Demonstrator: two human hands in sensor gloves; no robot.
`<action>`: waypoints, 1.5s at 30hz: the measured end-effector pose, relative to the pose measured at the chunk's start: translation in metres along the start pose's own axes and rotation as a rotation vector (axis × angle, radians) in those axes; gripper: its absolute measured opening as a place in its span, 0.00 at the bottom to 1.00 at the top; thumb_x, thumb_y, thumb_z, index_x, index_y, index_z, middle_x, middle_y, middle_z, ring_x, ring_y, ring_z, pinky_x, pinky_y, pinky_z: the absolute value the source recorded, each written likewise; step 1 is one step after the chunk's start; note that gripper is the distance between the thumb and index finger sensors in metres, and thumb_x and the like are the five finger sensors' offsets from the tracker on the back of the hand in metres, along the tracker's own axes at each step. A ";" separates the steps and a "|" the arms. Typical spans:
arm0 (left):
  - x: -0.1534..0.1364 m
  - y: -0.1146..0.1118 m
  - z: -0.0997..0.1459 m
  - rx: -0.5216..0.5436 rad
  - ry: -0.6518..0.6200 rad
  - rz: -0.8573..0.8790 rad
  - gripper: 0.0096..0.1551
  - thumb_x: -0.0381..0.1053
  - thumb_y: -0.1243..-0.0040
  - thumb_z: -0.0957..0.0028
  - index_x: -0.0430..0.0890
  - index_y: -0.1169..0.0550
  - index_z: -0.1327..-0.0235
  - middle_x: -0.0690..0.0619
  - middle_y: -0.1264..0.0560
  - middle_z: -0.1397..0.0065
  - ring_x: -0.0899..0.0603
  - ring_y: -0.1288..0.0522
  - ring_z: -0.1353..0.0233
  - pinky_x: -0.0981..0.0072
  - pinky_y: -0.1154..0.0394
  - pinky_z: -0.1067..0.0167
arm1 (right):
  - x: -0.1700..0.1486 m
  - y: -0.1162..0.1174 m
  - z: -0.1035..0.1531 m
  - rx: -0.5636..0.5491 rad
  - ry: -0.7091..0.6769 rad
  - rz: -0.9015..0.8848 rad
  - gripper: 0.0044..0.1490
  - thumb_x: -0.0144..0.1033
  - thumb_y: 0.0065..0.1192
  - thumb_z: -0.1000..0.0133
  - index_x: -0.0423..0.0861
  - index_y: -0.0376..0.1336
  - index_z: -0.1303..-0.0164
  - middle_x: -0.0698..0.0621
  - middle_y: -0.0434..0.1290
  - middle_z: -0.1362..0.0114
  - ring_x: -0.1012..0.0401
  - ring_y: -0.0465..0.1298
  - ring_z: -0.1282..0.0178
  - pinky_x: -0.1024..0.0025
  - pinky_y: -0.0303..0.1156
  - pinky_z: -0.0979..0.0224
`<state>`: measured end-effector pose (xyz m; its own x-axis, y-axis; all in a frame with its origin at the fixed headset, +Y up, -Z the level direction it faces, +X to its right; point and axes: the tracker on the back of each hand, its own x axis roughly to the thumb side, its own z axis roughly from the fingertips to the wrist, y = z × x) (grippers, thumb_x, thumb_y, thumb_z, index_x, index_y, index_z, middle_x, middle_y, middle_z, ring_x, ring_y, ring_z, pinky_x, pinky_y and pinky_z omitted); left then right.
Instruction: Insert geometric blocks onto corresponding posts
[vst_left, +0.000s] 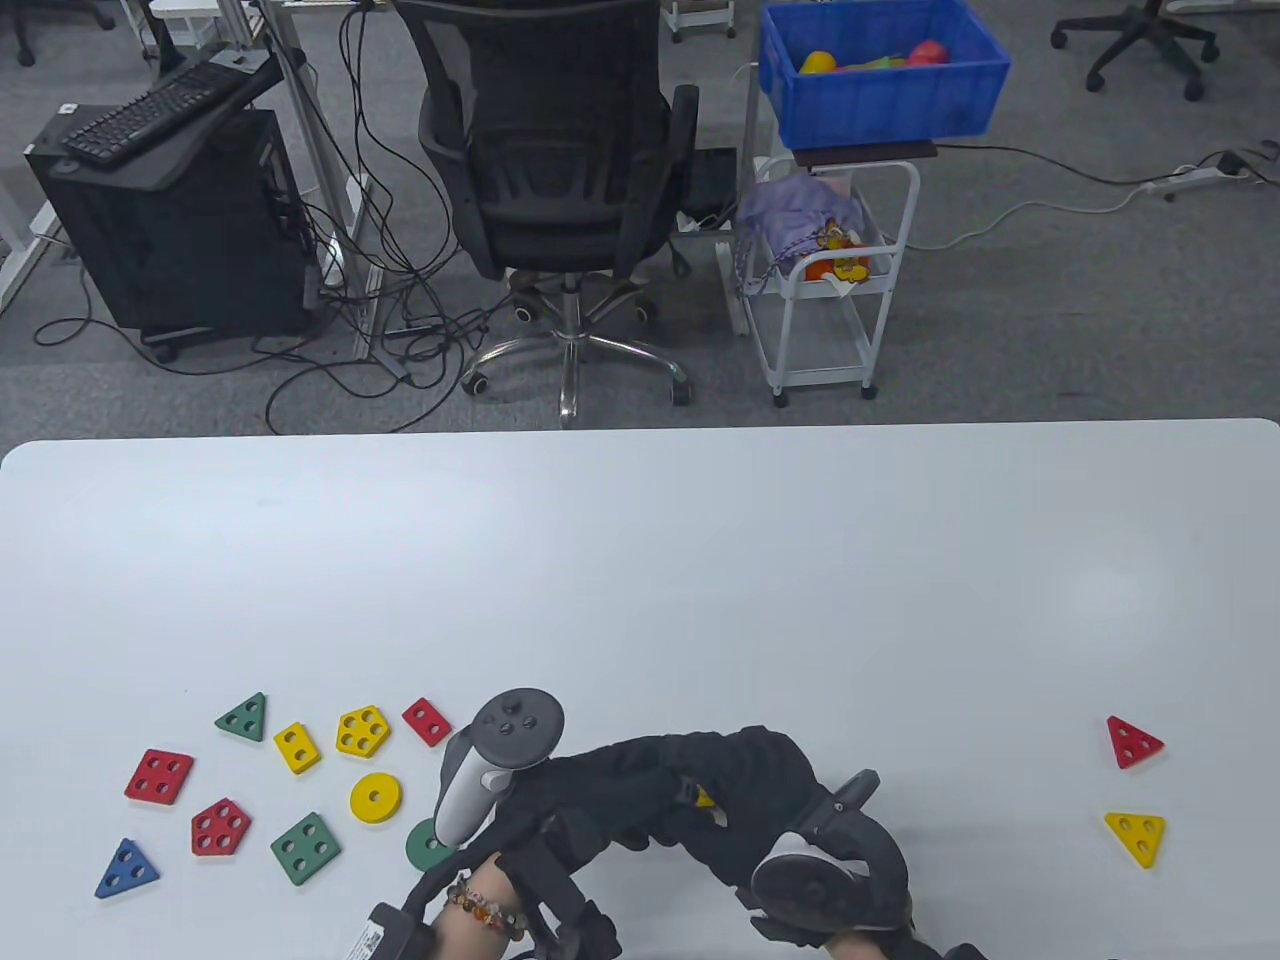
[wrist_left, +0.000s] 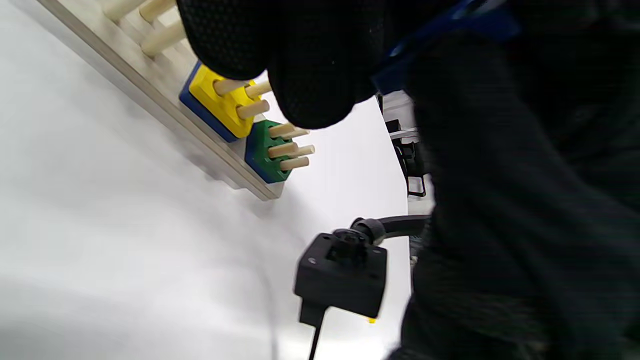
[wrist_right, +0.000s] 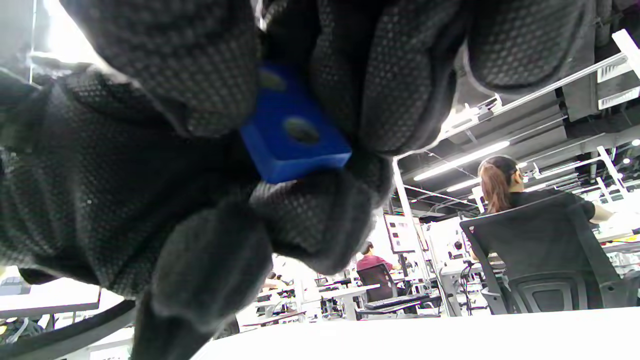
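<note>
Both gloved hands meet at the table's front middle and cover the post board there. In the left wrist view the wooden post board (wrist_left: 165, 107) carries a yellow block (wrist_left: 220, 102) stacked on a blue one, and beside it a green block (wrist_left: 261, 150) on another blue one. My left hand (vst_left: 590, 790) has its fingertips (wrist_left: 310, 85) on the posts by the yellow block. My right hand (vst_left: 760, 790) grips a blue block (wrist_right: 295, 135) with holes just above the board.
Several loose blocks lie at the front left, among them a yellow ring (vst_left: 376, 797), a green square (vst_left: 305, 848) and a blue triangle (vst_left: 127, 868). At the right lie a red triangle (vst_left: 1134, 742) and a yellow triangle (vst_left: 1136, 836). An office chair (vst_left: 560, 150) stands beyond the table.
</note>
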<state>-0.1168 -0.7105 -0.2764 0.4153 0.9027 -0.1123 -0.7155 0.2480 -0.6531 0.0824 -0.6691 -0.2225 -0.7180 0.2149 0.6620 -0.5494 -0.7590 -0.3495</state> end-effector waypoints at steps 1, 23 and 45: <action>0.000 0.000 0.000 0.005 0.001 -0.008 0.42 0.69 0.42 0.54 0.53 0.33 0.27 0.54 0.24 0.27 0.51 0.17 0.36 0.54 0.24 0.35 | 0.000 0.001 0.000 0.005 -0.002 0.005 0.39 0.50 0.75 0.58 0.46 0.63 0.40 0.47 0.77 0.41 0.51 0.82 0.48 0.43 0.74 0.41; -0.012 0.042 0.024 0.512 0.014 -0.798 0.39 0.68 0.36 0.59 0.65 0.32 0.31 0.61 0.32 0.22 0.50 0.26 0.25 0.44 0.35 0.24 | -0.120 -0.035 0.023 0.155 0.499 0.079 0.35 0.46 0.67 0.50 0.45 0.63 0.34 0.43 0.76 0.36 0.45 0.80 0.42 0.36 0.71 0.39; -0.035 0.028 0.007 0.396 0.097 -1.075 0.41 0.64 0.32 0.62 0.72 0.34 0.32 0.71 0.36 0.21 0.52 0.35 0.18 0.42 0.41 0.20 | -0.145 -0.025 0.035 0.284 0.576 0.102 0.34 0.46 0.65 0.49 0.45 0.63 0.35 0.42 0.76 0.36 0.44 0.80 0.41 0.35 0.70 0.38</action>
<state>-0.1556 -0.7332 -0.2858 0.9473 0.1309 0.2923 -0.0843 0.9824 -0.1666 0.2152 -0.7030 -0.2862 -0.9180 0.3686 0.1462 -0.3889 -0.9089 -0.1504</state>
